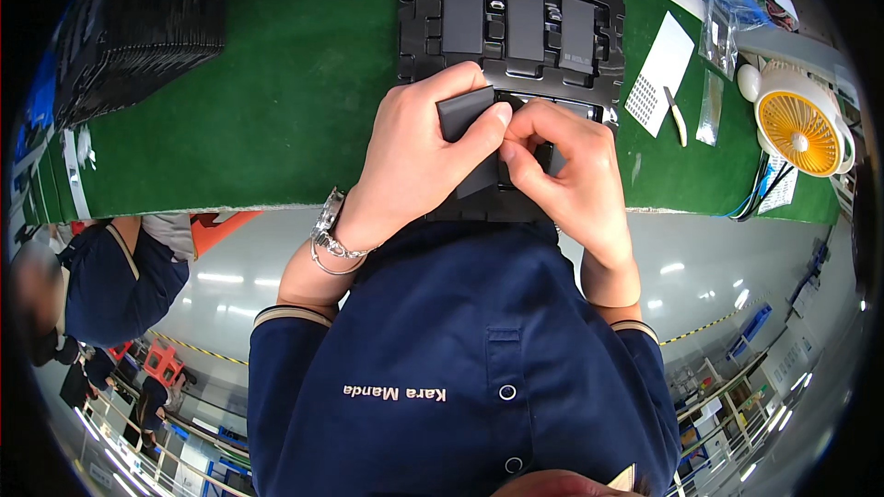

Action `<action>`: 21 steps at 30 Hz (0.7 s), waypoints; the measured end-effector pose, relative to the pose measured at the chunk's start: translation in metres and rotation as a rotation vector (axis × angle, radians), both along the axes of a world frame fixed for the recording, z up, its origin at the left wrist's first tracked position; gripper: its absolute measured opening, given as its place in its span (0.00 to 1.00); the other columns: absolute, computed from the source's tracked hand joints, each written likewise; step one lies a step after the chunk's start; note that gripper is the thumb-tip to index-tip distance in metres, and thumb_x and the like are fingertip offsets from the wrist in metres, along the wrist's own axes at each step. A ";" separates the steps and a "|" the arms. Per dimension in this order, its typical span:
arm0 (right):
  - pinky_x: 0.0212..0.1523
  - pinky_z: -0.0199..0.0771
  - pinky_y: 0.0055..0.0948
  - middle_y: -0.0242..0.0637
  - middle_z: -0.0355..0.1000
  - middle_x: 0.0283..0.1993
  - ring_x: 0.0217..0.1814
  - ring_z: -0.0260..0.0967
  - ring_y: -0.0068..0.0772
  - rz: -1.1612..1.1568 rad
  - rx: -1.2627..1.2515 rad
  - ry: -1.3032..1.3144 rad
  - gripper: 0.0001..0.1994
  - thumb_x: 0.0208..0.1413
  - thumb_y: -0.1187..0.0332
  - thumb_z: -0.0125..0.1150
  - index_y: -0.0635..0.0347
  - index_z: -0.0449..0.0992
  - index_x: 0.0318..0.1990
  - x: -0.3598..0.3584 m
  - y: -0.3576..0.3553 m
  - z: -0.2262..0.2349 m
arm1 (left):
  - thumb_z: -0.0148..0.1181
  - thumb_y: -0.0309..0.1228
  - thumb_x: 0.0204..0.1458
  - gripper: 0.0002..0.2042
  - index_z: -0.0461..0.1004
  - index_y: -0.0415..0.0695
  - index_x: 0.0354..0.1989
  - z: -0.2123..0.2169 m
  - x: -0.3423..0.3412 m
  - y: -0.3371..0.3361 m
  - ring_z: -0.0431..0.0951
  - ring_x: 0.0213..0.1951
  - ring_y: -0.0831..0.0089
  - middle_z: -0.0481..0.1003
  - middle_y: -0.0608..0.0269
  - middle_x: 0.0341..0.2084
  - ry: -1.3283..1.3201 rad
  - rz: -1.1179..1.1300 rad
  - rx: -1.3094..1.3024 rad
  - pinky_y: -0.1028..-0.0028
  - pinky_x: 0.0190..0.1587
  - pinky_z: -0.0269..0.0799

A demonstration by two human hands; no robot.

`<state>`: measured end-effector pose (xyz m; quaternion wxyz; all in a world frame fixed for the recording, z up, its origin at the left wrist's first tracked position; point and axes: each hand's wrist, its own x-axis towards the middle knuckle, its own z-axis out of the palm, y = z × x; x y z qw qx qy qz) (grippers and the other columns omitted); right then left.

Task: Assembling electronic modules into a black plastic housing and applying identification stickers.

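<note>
Green table (285, 83), left hand (414, 147) grasping black piece (463, 112), right hand (578, 166) curled, its grip unclear

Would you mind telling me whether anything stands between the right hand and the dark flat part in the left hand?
Only the thumb of the left hand, lying across the dark flat part beside the right hand; nothing else visible does.

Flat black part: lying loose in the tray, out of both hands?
No, the left hand grips the flat black part over the black tray.
</note>
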<state>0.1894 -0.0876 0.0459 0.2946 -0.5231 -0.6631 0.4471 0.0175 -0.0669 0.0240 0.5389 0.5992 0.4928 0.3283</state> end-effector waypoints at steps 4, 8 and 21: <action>0.27 0.69 0.27 0.36 0.68 0.24 0.25 0.68 0.29 -0.014 0.016 0.011 0.03 0.45 0.79 0.59 0.66 0.71 0.29 -0.002 0.000 -0.002 | 0.59 0.29 0.53 0.10 0.67 0.39 0.25 0.000 0.000 0.000 0.60 0.21 0.84 0.63 0.70 0.15 0.003 -0.001 -0.003 0.78 0.24 0.59; 0.26 0.67 0.27 0.35 0.68 0.23 0.25 0.67 0.28 -0.010 0.085 -0.018 0.03 0.45 0.79 0.59 0.65 0.72 0.28 -0.002 -0.003 -0.008 | 0.59 0.29 0.53 0.10 0.67 0.39 0.25 0.001 0.002 0.000 0.60 0.22 0.84 0.63 0.71 0.15 -0.009 -0.001 0.002 0.78 0.24 0.59; 0.38 0.69 0.22 0.32 0.70 0.30 0.33 0.67 0.20 -0.129 -0.187 0.365 0.05 0.56 0.73 0.60 0.67 0.73 0.35 0.002 -0.008 -0.017 | 0.58 0.30 0.54 0.10 0.66 0.40 0.24 -0.001 0.001 0.001 0.58 0.22 0.87 0.61 0.75 0.16 -0.078 0.012 -0.030 0.80 0.23 0.55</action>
